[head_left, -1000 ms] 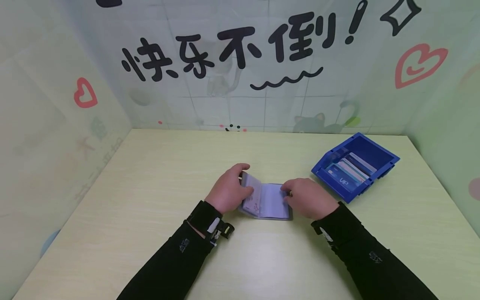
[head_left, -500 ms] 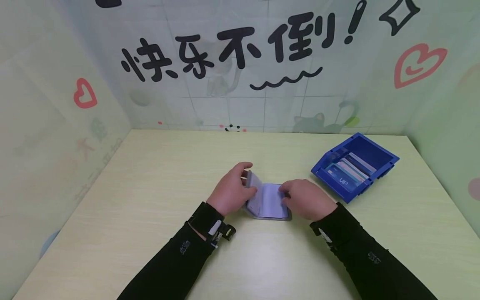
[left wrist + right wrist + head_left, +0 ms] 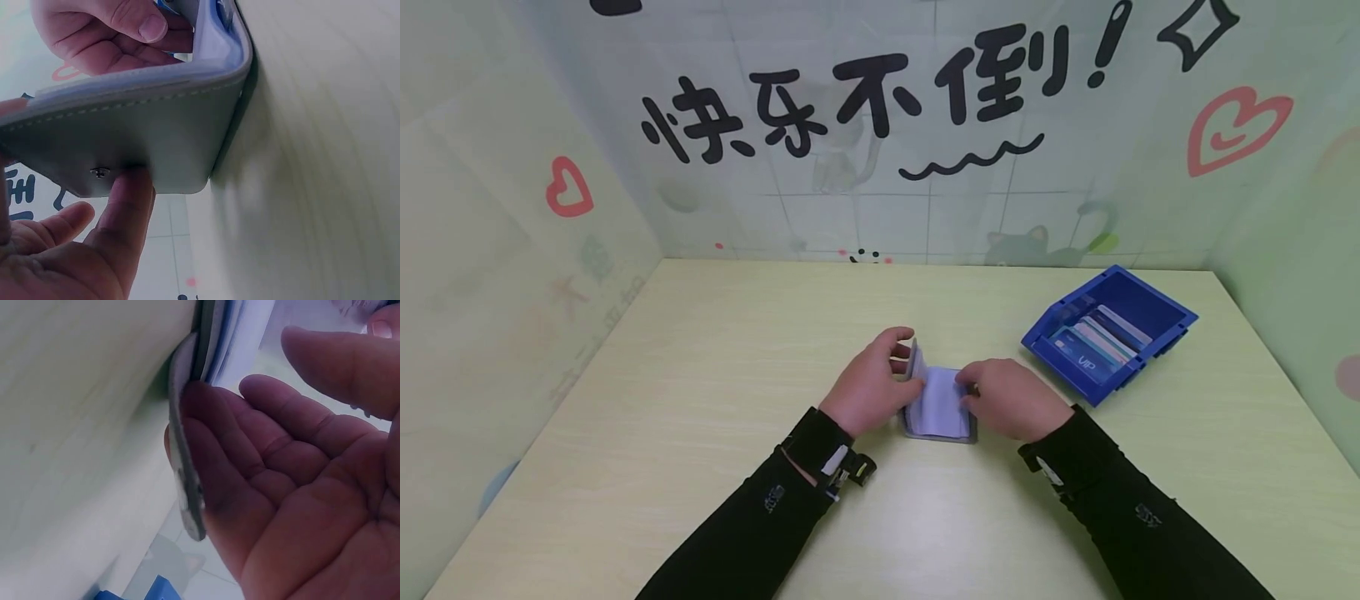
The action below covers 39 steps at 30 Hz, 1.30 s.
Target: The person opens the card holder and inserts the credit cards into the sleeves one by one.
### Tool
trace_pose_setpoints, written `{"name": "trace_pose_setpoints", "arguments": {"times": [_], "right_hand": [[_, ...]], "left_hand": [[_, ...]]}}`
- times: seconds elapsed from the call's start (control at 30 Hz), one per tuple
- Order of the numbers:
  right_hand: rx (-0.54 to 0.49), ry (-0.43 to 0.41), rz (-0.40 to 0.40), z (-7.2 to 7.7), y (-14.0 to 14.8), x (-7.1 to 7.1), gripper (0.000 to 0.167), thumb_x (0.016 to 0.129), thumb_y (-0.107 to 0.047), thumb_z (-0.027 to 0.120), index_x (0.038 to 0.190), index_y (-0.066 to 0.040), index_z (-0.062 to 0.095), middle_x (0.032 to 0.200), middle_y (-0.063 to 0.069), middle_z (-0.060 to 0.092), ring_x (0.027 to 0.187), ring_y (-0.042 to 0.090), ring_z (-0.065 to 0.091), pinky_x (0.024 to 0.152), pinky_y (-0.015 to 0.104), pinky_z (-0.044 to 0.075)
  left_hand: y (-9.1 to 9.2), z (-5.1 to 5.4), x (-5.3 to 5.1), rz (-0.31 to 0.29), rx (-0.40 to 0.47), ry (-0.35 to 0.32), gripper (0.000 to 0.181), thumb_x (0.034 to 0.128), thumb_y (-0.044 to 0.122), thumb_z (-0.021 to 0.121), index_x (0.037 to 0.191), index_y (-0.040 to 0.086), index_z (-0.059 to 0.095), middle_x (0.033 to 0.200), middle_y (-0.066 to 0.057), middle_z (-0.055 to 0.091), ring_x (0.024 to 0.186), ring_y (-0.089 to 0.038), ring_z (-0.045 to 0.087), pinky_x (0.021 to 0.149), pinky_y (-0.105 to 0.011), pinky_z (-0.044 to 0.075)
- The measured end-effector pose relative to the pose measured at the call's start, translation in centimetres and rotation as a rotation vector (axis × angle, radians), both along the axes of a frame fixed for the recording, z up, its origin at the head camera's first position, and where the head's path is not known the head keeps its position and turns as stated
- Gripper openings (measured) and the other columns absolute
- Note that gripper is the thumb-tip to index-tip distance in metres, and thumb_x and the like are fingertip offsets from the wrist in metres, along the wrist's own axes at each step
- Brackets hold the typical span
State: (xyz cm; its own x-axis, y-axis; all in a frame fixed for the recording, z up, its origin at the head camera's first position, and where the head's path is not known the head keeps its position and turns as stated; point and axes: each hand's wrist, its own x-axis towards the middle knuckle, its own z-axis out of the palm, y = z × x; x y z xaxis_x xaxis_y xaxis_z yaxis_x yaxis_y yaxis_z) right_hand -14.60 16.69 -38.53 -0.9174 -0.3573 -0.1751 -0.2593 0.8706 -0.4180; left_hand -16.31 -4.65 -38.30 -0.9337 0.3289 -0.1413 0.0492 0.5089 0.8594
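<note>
A small card holder with a grey-green stitched cover and clear plastic sleeves stands part-open on the table in the head view. My left hand pinches its left cover, thumb on the sleeve side and fingers behind. That cover is raised steeply, and a metal snap shows on its outside in the left wrist view. At the right edge, my right hand holds the closing strap, with fingers curled beside it and a fingertip showing behind it. Part of the right-hand grip is hidden.
To the right rear stands a blue plastic bin holding several cards, one marked VIP. Printed cloth walls enclose the pale wooden table at the back and both sides.
The left cover has swung up from a low slant to nearly upright, and my left hand has moved right with it. My right hand has stayed almost in place.
</note>
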Motion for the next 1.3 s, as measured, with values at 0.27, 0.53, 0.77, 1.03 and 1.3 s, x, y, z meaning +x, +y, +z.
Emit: {"name": "trace_pose_setpoints", "arguments": {"times": [0.27,0.53,0.77,1.03,1.3], "right_hand": [[-0.029,-0.03,0.004,-0.1,-0.2,-0.1,0.033,0.102,-0.013,0.066,0.133,-0.001,0.07,0.127,0.013,0.074,0.107,0.025,0.069,0.106,0.052,0.055],[-0.044,-0.03,0.006,-0.1,-0.2,-0.1,0.033,0.102,-0.011,0.064,0.132,0.0,0.07,0.124,0.012,0.075,0.102,0.023,0.069,0.104,0.051,0.056],[-0.036,-0.021,0.022,-0.1,0.1,-0.2,0.029,0.102,-0.009,0.063,0.128,-0.001,0.072,0.119,0.01,0.076,0.096,0.021,0.067,0.097,0.047,0.058],[-0.001,-0.056,0.001,0.4,0.8,-0.5,0.028,0.101,-0.013,0.063,0.126,-0.003,0.073,0.113,0.008,0.075,0.089,0.02,0.063,0.088,0.041,0.057],[0.086,-0.18,-0.056,1.1,2.2,-0.8,0.029,0.094,-0.014,0.068,0.121,-0.004,0.074,0.104,0.007,0.073,0.079,0.02,0.061,0.067,0.032,0.052]], "left_hand": [[0.2,-0.2,0.3,-0.043,0.008,-0.004,0.07,0.0974,0.034,0.075,0.157,0.011,0.045,0.144,-0.011,0.061,0.133,-0.028,0.064,0.107,-0.047,0.055],[0.5,-0.6,0.4,-0.102,-0.059,0.045,0.048,0.1073,0.026,0.059,0.151,0.008,0.054,0.143,-0.01,0.064,0.13,-0.026,0.064,0.105,-0.045,0.056],[0.4,-1.1,0.0,-0.202,-0.144,0.039,0.051,0.1025,0.015,0.066,0.152,0.006,0.055,0.152,-0.012,0.059,0.137,-0.026,0.058,0.111,-0.044,0.052],[0.5,-1.4,-0.2,-0.274,-0.27,0.08,0.058,0.098,0.019,0.072,0.152,0.004,0.055,0.156,-0.011,0.053,0.134,-0.025,0.056,0.117,-0.042,0.045],[0.8,-1.4,0.0,-0.293,-0.409,0.143,0.061,0.0969,0.028,0.075,0.152,0.01,0.056,0.158,-0.008,0.052,0.131,-0.025,0.057,0.113,-0.039,0.047]]}}
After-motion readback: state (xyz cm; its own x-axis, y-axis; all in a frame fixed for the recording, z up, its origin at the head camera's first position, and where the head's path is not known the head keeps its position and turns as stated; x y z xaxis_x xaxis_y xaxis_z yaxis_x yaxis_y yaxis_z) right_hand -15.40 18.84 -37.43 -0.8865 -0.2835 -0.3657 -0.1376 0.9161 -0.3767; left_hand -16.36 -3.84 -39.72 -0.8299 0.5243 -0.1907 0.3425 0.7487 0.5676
